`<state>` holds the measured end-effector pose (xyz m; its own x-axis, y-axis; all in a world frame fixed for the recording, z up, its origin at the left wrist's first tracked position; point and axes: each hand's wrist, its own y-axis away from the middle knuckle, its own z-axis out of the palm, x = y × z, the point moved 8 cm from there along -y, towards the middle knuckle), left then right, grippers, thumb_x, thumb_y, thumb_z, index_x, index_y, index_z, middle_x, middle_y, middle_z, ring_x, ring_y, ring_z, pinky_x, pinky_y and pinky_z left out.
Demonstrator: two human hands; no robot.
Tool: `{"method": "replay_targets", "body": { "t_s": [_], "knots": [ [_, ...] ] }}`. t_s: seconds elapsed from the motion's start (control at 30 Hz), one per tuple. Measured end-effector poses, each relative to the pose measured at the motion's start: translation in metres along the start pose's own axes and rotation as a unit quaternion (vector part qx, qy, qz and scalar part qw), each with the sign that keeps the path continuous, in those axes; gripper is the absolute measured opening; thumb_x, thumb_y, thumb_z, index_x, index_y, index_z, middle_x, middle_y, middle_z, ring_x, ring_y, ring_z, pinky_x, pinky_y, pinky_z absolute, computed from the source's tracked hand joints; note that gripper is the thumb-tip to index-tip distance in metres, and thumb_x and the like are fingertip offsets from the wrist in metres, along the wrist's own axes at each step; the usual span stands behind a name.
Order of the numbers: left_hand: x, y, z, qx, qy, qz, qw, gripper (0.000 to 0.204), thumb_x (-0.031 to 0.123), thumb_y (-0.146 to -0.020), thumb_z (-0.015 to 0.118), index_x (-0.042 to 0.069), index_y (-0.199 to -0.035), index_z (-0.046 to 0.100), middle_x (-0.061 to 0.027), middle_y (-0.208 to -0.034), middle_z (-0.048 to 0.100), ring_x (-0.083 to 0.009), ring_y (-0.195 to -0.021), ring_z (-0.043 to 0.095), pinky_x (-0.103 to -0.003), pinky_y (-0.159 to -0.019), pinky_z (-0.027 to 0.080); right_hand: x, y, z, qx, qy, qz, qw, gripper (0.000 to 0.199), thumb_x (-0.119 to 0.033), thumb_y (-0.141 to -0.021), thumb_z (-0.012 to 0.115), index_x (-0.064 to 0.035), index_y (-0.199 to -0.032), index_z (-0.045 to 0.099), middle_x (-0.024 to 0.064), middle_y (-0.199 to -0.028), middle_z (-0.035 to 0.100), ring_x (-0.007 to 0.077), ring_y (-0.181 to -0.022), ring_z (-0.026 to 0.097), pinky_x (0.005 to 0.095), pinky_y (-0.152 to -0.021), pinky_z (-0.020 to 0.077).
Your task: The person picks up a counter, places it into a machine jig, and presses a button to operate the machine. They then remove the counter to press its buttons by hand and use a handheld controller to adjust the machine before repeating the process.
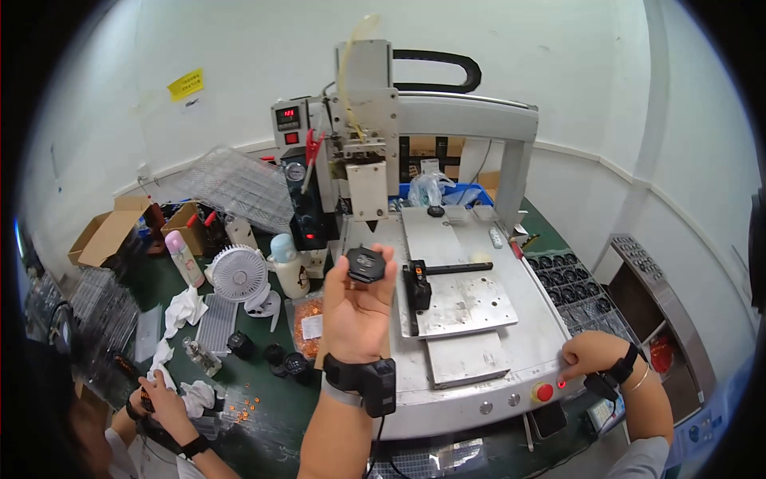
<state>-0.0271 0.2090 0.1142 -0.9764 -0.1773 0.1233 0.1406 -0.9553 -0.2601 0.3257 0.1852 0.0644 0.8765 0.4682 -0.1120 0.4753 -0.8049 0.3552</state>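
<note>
My left hand (pixel 357 319) is raised palm up in front of the machine, its thumb and fingers closed around the edges of a black many-sided cap-like part (pixel 366 265). At the machine's front right corner, my right hand (pixel 592 354) has its fingers curled. One fingertip is at a small red-lit button (pixel 562 384), beside a larger red knob (pixel 542 392). Nothing shows in that hand. Behind my left hand, a black clamp-like fixture (pixel 417 285) sits on the metal work plate (pixel 467 307), below the machine's pale dispensing head (pixel 368 191).
At left, a co-worker's hands (pixel 163 403) hold a small dark part. A white fan (pixel 242 275), bottles and a bag of orange pieces (pixel 306 326) stand on the green table. Trays of black parts (pixel 568 283) lie right of the machine; a phone (pixel 549 419) lies below its front.
</note>
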Motion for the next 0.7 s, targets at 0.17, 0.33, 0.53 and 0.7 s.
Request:
{"method": "replay_targets", "body": {
  "t_s": [0.17, 0.33, 0.53, 0.7],
  "knots": [
    [0.006, -0.004, -0.006, -0.011, 0.008, -0.004, 1.000, 0.032, 0.021, -0.087, 0.055, -0.006, -0.105, 0.050, -0.0226, -0.112, 0.054, -0.0368, -0.109, 0.051, -0.040, -0.086, 0.052, 0.003, -0.001, 0.001, 0.000, -0.046, -0.040, 0.998, 0.040, -0.036, -0.064, 0.071, -0.0048, -0.062, 0.046, 0.0131, -0.056, 0.050, 0.0317, -0.054, 0.049, 0.0390, -0.051, 0.0379],
    [0.016, -0.001, -0.010, -0.014, -0.006, 0.011, 1.000, 0.037, 0.022, -0.089, 0.052, -0.008, -0.110, 0.047, -0.0237, -0.114, 0.052, -0.0378, -0.111, 0.049, -0.038, -0.085, 0.053, -0.003, -0.006, -0.005, -0.018, -0.047, -0.046, 0.998, 0.033, -0.036, -0.067, 0.069, -0.0053, -0.072, 0.060, 0.0096, -0.063, 0.058, 0.0249, -0.060, 0.056, 0.0337, -0.056, 0.0441],
    [0.001, -0.007, -0.010, -0.011, 0.005, -0.008, 1.000, 0.039, 0.021, -0.087, 0.054, -0.010, -0.110, 0.045, -0.0231, -0.114, 0.050, -0.0375, -0.111, 0.049, -0.036, -0.084, 0.054, 0.237, -0.008, -0.051, 0.404, -0.067, 0.240, 0.880, 0.025, -0.024, -0.077, 0.061, 0.0008, -0.077, 0.061, 0.0148, -0.071, 0.063, 0.0269, -0.063, 0.060, 0.0343, -0.059, 0.0477],
    [0.013, -0.002, -0.012, 0.000, -0.032, -0.001, 0.999, 0.036, 0.021, -0.087, 0.054, -0.007, -0.109, 0.047, -0.0206, -0.113, 0.051, -0.0340, -0.106, 0.053, -0.035, -0.080, 0.055, 0.330, -0.031, 0.032, 0.261, -0.030, 0.483, 0.835, 0.027, -0.015, -0.082, 0.048, -0.0047, -0.105, 0.057, 0.0197, -0.111, 0.056, 0.0372, -0.103, 0.054, 0.0475, -0.086, 0.0446]
  ]
}}
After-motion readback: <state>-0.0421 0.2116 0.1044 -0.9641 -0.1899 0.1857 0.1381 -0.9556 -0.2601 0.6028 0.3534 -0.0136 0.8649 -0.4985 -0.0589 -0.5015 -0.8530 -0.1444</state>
